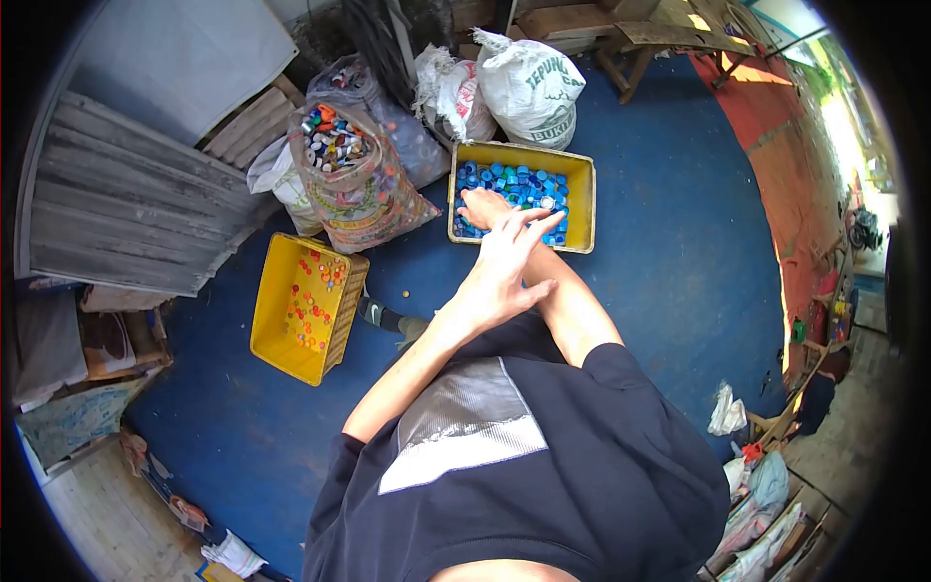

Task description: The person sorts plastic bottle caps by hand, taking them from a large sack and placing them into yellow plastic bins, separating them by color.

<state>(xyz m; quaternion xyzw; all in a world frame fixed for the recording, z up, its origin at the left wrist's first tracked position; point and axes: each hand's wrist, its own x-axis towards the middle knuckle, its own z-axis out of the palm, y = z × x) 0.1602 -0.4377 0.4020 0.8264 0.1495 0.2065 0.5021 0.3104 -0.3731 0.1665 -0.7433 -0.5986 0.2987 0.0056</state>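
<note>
My left hand (pixel 499 272) is open, palm down, with its fingers spread above my right wrist, crossing over it in this view. My right hand (pixel 485 207) is at the left part of a yellow crate (pixel 582 199), low over a layer of blue bottle caps (pixel 524 180). Its fingers point left and down, and their tips are mostly hidden. A few green caps lie among the blue ones. One white cap (pixel 548 203) shows close to my left fingertips.
A second yellow crate (pixel 274 315) with scattered orange and red caps stands at the left. Behind are a sack of mixed caps (pixel 364 199) and white sacks (pixel 531 92). A wooden bench (pixel 669 37) is at the back; plastic bags (pixel 727 412) lie right.
</note>
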